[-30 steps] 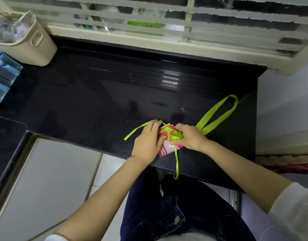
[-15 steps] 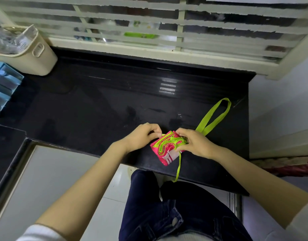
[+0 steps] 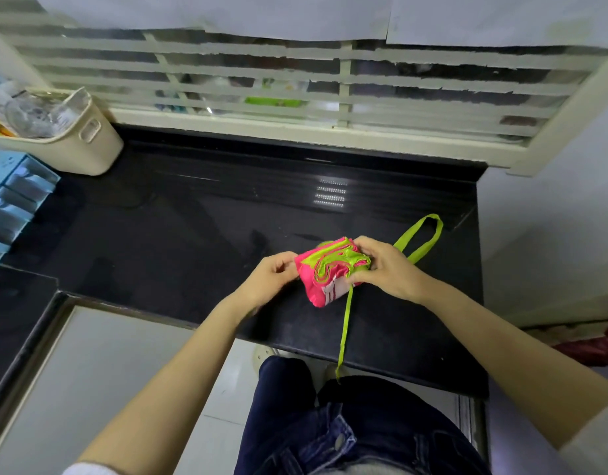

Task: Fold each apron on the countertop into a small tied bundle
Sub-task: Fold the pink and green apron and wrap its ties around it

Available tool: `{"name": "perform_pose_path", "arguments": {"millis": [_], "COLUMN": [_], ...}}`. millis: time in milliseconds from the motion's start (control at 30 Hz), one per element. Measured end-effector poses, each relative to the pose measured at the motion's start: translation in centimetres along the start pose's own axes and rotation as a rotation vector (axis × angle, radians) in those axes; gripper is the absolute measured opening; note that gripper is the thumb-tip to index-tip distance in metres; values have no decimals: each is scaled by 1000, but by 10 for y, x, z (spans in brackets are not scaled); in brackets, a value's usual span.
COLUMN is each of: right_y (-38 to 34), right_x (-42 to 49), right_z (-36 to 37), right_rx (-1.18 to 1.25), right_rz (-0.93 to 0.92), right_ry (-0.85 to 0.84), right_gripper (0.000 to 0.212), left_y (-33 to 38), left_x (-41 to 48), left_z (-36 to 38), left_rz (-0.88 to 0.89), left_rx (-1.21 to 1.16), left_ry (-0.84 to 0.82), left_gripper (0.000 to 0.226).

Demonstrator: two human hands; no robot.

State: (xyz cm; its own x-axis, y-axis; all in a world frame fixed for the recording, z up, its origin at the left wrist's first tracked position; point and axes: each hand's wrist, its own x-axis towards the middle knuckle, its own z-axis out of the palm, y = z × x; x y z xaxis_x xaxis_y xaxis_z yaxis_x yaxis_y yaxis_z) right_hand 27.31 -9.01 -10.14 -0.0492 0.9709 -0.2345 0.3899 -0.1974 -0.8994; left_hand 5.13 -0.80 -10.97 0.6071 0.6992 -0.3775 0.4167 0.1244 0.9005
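Holding the apron [image 3: 325,279] as a tight pink-and-green wad over the front right part of the table [image 3: 193,234]; can't tell if it's resting or just lifted. My right grip [image 3: 386,269] is clamped over the top of it, fingers curled round the bunched green trim, I'd guess so the folds don't spring open. My left grip [image 3: 273,279] has its fingers curled against the wad's left edge and looks to be pinching it, though it's a bit blurry there. One tie [image 3: 345,323] runs out from under the right grip and dangles off the table's front edge, free to grab. The neck loop [image 3: 422,240] lies flat behind the right grip, out of the way. I reckon the folding's done and the tying isn't yet: that loose tie needs wrapping round without letting the wad relax.
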Motion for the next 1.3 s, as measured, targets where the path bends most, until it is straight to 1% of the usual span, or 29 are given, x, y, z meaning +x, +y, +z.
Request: {"name": "perform_pose_path", "arguments": {"millis": [67, 133, 167, 200, 233, 267, 300, 333, 400, 500, 567, 633, 700, 800, 867, 933, 967, 1067, 1133, 1200, 1267, 1300], "right_y": [4, 6, 6, 5, 4, 2, 0, -1, -1, -1, -4, -5, -6, -15, -28, -37, -44, -55, -59, -63, -66, -68], "right_x": [2, 4, 5, 6, 7, 7, 8, 10, 11, 8, 6, 7, 8, 11, 14, 21, 24, 33, 38, 46, 55, 60], "right_z": [-2, -3, -3, -2, -1, 1, 3, 6, 9, 12, 15, 18, 17, 8, -1, -9, -14, -26, -32, -40, -52, -58], "right_rx": [-9, -76, -126, -167, -187, -203, -220, -243, -276, -221, -163, -91, 5, 109, 169, 155, 148, 134, 90, 60, -25, -45], "right_rz": [14, 21, 21, 20, 13, -1, -18, -32, -21, 37, 52, 74, 107, 173, 182, 155, 143, 153, 158, 141, 63, 20], "right_ry": [64, 73, 69, 64, 60, 58, 56, 56, 56, 56, 75, 114, 135, 150, 133, 107, 102, 94, 99, 160, 341, 442], "right_gripper": [38, 42, 42, 42, 41, 39, 38, 37, 36, 43, 46, 50, 53, 51, 41, 15, 6, 28, 35, 27, 12, 13], "left_y": [4, 17, 26, 33, 40, 44, 47, 49, 51, 51, 53, 58, 68, 88, 101, 112, 117, 128, 133, 140, 149, 154], "left_x": [-2, -6, -8, -10, -10, -9, -7, -5, -2, 0, 1, 4, 7, 15, 20, 25, 27, 32, 33, 32, 30, 29], "left_z": [1, 4, 6, 8, 12, 16, 19, 22, 24, 23, 21, 16, 8, -6, -14, -17, -18, -18, -19, -23, -27, -28], "left_rz": [32, 56, 72, 89, 114, 145, 184, 217, 222, 220, 267, 325, 383, 459, 505, 534, 546, 587, 615, 648, 713, 750], "left_rx": [69, 36, 18, 69, 209, 401, 574, 693, 771, 742, 726, 736, 779, 869, 890, 898, 894, 884, 865, 834, 802, 787], "left_ry": [116, 205, 188, 150, 104, 72, 62, 68, 75, 70, 107, 142, 179, 260, 298, 309, 317, 339, 353, 384, 424, 438], "left_gripper": [19, 23, 29, 41, 57, 68, 71, 66, 52, 37, 30, 24, 23, 22, 20, 22, 23, 25, 25, 26, 26, 26]}}
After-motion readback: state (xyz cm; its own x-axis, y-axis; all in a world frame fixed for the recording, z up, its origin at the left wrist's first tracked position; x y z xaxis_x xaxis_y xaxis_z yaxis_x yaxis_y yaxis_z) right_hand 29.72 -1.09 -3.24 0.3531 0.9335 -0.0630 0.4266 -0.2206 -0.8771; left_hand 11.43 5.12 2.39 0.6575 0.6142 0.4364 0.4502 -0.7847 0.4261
